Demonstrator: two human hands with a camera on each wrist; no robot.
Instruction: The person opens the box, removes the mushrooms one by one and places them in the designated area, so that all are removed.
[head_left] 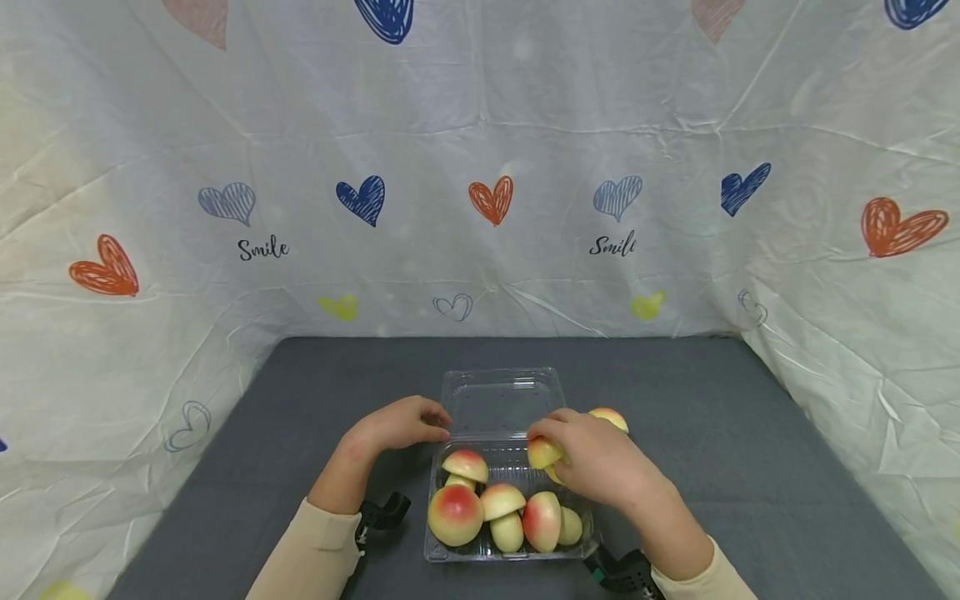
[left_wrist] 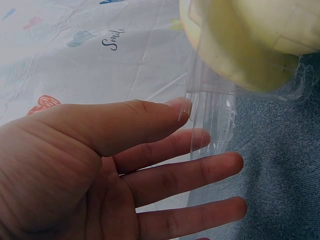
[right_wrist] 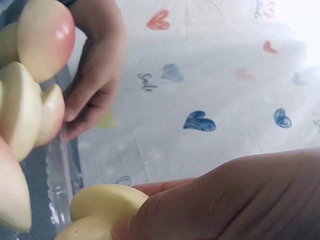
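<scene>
My right hand (head_left: pixel 600 458) grips a toy mushroom (head_left: pixel 543 452) with a yellow cap flushed red, over the back right part of a clear plastic box (head_left: pixel 517 557). Thumb and fingers pinch it in the right wrist view, where its pale yellow surface (right_wrist: pixel 107 200) shows. At the box's back left corner is my left hand (head_left: pixel 405 423); in the left wrist view its thumb (left_wrist: pixel 150 120) touches the plastic edge while the other fingers stretch out loosely. Several mushrooms lie in the box, among them a round red-topped one (head_left: pixel 455 515) at the front left.
The box's clear lid (head_left: pixel 502 400) lies folded open toward the back. Another mushroom (head_left: pixel 611 417) sits behind my right hand, partly hidden. A dark grey cloth (head_left: pixel 337 367) covers the table, and a white heart-printed sheet (head_left: pixel 427 250) hangs around it.
</scene>
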